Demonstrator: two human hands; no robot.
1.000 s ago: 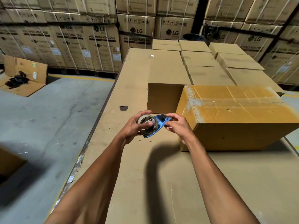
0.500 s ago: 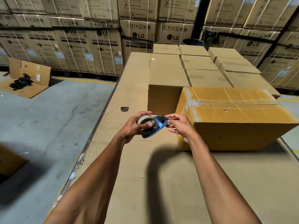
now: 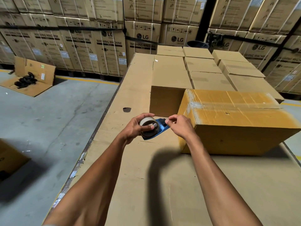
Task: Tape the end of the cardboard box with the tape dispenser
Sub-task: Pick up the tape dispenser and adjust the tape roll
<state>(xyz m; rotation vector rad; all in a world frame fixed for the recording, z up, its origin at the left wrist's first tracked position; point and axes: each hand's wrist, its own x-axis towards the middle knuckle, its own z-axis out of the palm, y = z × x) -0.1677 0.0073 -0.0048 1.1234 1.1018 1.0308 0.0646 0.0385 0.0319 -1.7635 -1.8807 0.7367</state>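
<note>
A long yellowish cardboard box (image 3: 236,121) lies on the cardboard-covered work surface (image 3: 162,185), its near-left end facing me, with clear tape across its top near that end. Just left of that end I hold a blue tape dispenser (image 3: 160,128) with a roll of clear tape. My left hand (image 3: 138,128) grips the roll, thumb across its face. My right hand (image 3: 179,126) pinches at the dispenser's front edge with thumb and forefinger, close to the box's corner.
A plain brown box (image 3: 166,95) stands behind the dispenser, with several more closed boxes (image 3: 210,74) beyond it. Stacked washing-machine cartons (image 3: 97,46) line the back. The work surface's left edge (image 3: 91,144) drops to a concrete floor (image 3: 40,119). A small hole (image 3: 127,109) marks the surface.
My right fingers have shifted slightly on the dispenser's front, and my left hand has turned the roll a little. The camera tilted somewhat; the box stayed put.
</note>
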